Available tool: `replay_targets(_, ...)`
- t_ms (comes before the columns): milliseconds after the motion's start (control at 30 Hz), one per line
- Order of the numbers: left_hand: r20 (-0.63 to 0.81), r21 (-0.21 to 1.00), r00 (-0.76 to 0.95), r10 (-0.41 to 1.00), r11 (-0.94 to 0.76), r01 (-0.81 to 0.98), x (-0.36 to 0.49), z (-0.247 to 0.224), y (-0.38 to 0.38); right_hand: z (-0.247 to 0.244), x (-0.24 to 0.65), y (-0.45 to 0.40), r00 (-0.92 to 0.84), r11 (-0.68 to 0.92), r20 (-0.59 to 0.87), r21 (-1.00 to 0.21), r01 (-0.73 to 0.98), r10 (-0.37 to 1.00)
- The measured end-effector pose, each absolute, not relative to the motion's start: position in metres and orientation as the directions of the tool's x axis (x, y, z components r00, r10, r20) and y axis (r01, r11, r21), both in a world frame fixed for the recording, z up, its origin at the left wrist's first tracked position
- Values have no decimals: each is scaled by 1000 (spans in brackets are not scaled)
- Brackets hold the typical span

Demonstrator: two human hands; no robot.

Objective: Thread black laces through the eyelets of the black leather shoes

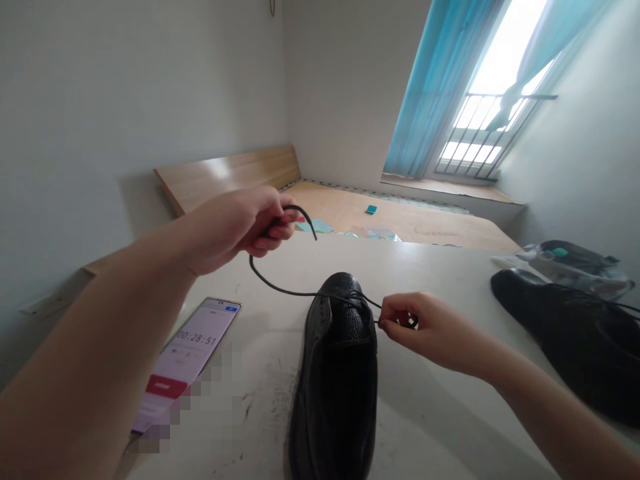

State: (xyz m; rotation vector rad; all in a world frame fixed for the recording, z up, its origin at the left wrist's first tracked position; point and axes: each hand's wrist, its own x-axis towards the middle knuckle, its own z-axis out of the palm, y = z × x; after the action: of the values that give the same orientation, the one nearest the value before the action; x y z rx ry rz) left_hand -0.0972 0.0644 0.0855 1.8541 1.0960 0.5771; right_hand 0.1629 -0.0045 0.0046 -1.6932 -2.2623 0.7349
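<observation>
A black leather shoe (336,393) lies on the white table, its toe pointing away from me and its opening towards me. A thin dark lace (285,291) runs from the top of the shoe up to my left hand (265,227), which is raised to the left above the table. My left fingers are curled round the lace, and its free end hangs over them. Just right of the shoe's tongue, my right hand (410,323) pinches lace between thumb and fingers, close to the tabletop.
A phone (197,353) showing a timer lies left of the shoe. Another black shoe (565,327) stands at the right, with a clear plastic bag (585,267) behind it. Beyond the white table (440,273) is a wooden surface (330,200) with a small teal object (371,209).
</observation>
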Motion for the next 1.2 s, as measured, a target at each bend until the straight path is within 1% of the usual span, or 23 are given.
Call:
replay_targets(67, -78, 878, 513, 855, -184, 441, -94, 81, 64, 3, 164, -4, -301, 200, -114, -523, 828, 947)
replay_targets(100, -71, 881, 498, 864, -180, 438, -93, 78, 64, 2, 165, -3, -302, 198, -115, -533, 823, 947)
replay_targets(133, -59, 857, 483, 874, -203, 473, -93, 75, 63, 1, 166, -2, -304, 196, -116, -543, 817, 945)
replay_targets(200, -37, 798, 466, 884, -255, 545, -94, 71, 62, 0, 167, -2, -309, 196, -115, -559, 806, 944)
replay_targets(300, -62, 694, 505, 861, -327, 642, -94, 69, 59, -2, 167, -1, -310, 198, -107, -569, 798, 945)
replay_targets(467, -223, 529, 559, 799, -382, 757, -90, 69, 55, -4, 162, 0, -328, 218, -92, -576, 788, 940)
replay_targets(600, -327, 430, 590, 738, -440, 788, -86, 67, 52, -2, 160, -2, -318, 243, -50, -539, 806, 947)
replay_targets(700, -405, 347, 551, 730, -434, 831, -85, 66, 49, 0, 156, -9, -332, 323, 62, -452, 831, 941)
replay_targets(733, -433, 326, 535, 726, -428, 843, -84, 67, 48, 1, 154, -11, -333, 334, 79, -425, 841, 940)
replay_targets(800, -471, 297, 515, 716, -420, 857, -84, 67, 45, 1, 149, -16, -302, 304, 69, -397, 866, 951)
replay_targets(867, -493, 271, 503, 710, -424, 864, -83, 67, 44, 1, 146, -20, -250, 247, 44, -400, 883, 967)
replay_targets(933, -506, 247, 495, 706, -431, 868, -82, 66, 43, 0, 144, -22, -218, 223, 59, -413, 883, 974)
replay_targets(1067, -515, 214, 481, 710, -436, 874, -82, 63, 44, -3, 143, -23, -254, 278, 116, -477, 834, 960)
replay_targets(1200, -497, 229, 506, 705, -456, 860, -81, 60, 46, -3, 142, -22, -266, 296, 130, -473, 830, 955)
